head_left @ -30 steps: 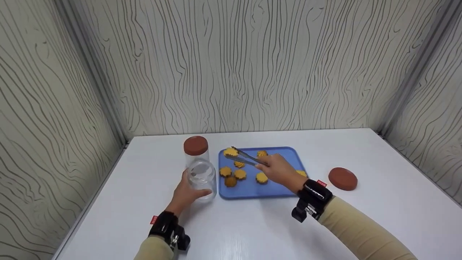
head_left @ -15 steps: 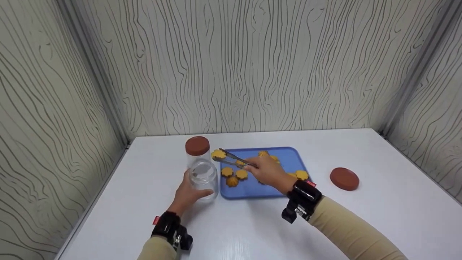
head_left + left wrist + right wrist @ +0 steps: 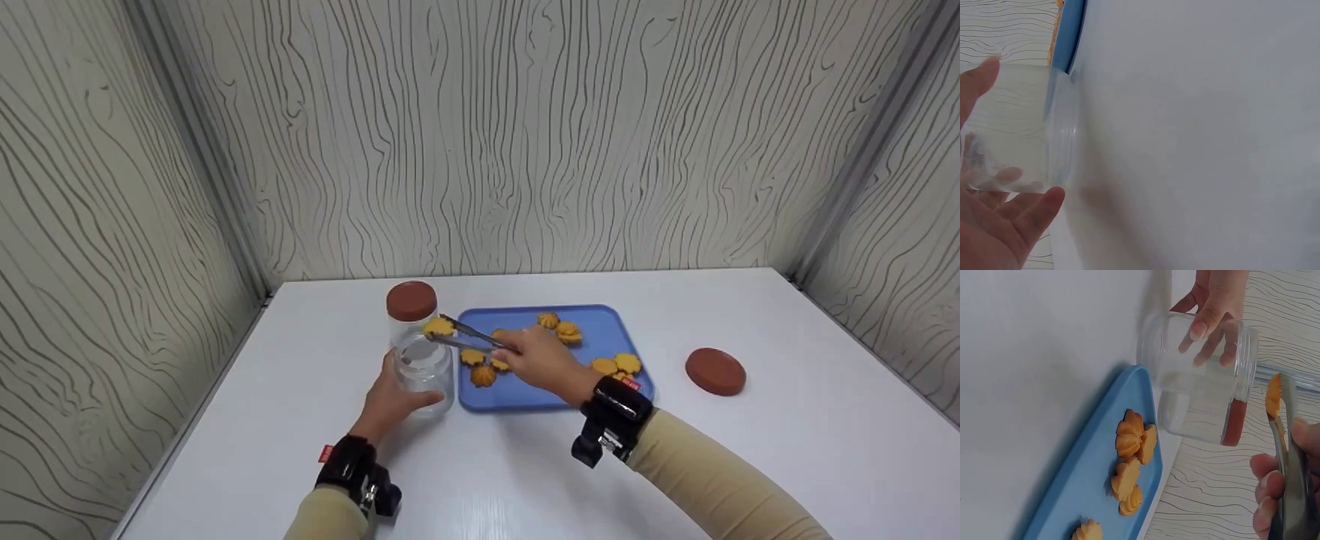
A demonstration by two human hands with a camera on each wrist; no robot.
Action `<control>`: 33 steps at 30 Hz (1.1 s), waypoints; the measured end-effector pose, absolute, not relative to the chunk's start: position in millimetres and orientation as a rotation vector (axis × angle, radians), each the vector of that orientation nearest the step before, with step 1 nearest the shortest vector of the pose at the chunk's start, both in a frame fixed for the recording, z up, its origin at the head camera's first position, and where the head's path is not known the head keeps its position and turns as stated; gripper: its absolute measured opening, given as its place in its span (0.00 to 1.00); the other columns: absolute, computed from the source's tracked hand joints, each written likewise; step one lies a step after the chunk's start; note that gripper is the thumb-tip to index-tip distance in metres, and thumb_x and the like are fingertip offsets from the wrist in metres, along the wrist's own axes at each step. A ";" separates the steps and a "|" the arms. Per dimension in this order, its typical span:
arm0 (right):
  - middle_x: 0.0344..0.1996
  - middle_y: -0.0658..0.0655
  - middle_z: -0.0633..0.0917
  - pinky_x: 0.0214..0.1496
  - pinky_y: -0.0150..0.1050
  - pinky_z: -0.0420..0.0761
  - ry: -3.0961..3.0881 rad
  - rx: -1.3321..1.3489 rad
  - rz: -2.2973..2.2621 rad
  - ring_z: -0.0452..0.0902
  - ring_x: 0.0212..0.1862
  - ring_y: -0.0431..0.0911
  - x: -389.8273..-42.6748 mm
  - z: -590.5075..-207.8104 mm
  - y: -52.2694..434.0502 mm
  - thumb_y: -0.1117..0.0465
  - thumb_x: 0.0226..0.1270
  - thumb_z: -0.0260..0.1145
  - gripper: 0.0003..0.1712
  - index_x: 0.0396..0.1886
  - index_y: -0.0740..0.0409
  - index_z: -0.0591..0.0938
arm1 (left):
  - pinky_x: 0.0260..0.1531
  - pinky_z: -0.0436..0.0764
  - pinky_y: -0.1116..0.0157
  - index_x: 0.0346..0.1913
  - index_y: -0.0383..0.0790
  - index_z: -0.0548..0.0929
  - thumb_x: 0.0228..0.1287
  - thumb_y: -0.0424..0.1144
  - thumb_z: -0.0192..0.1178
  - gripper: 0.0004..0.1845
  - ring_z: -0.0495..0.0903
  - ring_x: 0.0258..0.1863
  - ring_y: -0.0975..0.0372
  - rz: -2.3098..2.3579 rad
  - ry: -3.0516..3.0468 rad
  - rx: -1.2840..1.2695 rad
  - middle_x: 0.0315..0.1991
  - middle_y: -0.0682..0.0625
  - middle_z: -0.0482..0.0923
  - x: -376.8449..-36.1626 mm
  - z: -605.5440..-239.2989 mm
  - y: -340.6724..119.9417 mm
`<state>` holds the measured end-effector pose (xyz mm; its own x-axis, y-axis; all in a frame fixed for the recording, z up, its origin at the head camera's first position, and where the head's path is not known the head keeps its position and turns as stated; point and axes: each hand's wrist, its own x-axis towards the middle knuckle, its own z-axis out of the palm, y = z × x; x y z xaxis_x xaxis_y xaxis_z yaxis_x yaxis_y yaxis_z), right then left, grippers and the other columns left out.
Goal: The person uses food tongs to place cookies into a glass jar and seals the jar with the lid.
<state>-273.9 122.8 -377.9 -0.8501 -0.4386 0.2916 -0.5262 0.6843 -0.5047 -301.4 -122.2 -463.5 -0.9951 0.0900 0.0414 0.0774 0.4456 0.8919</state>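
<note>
My left hand [image 3: 391, 399] grips the side of a clear, lidless jar [image 3: 424, 371] that stands upright on the table. In the left wrist view the fingers and thumb [image 3: 985, 76] curve round its wall. With my right hand [image 3: 541, 361] I hold metal tongs [image 3: 474, 337], pinching a yellow flower-shaped cookie [image 3: 438, 327] at their tips. That cookie is just above the jar's mouth, overlapping its far rim in the head view. From the right wrist, the tongs [image 3: 1293, 472] and the cookie [image 3: 1273, 396] show close beyond the jar's rim [image 3: 1246, 360].
A blue tray [image 3: 525, 396] with several cookies [image 3: 628, 364] lies right of the jar. Behind the held jar stands a second clear jar with a reddish-brown lid [image 3: 411, 301]. Another such lid [image 3: 715, 371] lies on the white table to the right. Patterned panels [image 3: 495, 150] enclose the table.
My right hand has moved left with the tongs and cookie, from over the tray's far left corner to above the open jar's mouth. My left hand has stayed on the jar.
</note>
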 end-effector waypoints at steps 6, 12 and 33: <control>0.19 0.47 0.74 0.24 0.32 0.64 -2.753 0.787 0.900 0.63 0.20 0.38 -275.5 -380.9 114.3 0.64 0.71 0.60 0.07 0.36 0.62 0.83 | 0.63 0.63 0.44 0.74 0.33 0.50 0.45 0.42 0.78 0.58 0.63 0.66 0.41 1.629 2.643 0.131 0.68 0.32 0.62 -300.5 -462.3 -122.9; 0.27 0.53 0.82 0.26 0.35 0.70 -2.780 0.768 0.897 0.67 0.23 0.39 -276.1 -383.9 107.5 0.64 0.71 0.60 0.14 0.51 0.68 0.83 | 0.63 0.64 0.44 0.74 0.33 0.50 0.45 0.43 0.78 0.59 0.63 0.66 0.41 1.637 2.638 0.134 0.68 0.32 0.62 -300.5 -463.7 -122.3; 0.16 0.48 0.70 0.22 0.32 0.62 -2.836 0.661 0.951 0.59 0.17 0.38 -276.1 -387.4 131.1 0.60 0.73 0.58 0.24 0.63 0.71 0.73 | 0.61 0.66 0.46 0.71 0.31 0.53 0.43 0.40 0.79 0.56 0.67 0.63 0.41 1.653 2.678 0.209 0.64 0.31 0.67 -301.2 -462.4 -123.0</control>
<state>-276.1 131.1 -387.4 -0.9040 -0.3746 0.2060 -0.4230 0.7144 -0.5573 -301.2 -123.0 -462.4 -0.9912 0.1060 0.0798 0.1189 0.4416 0.8893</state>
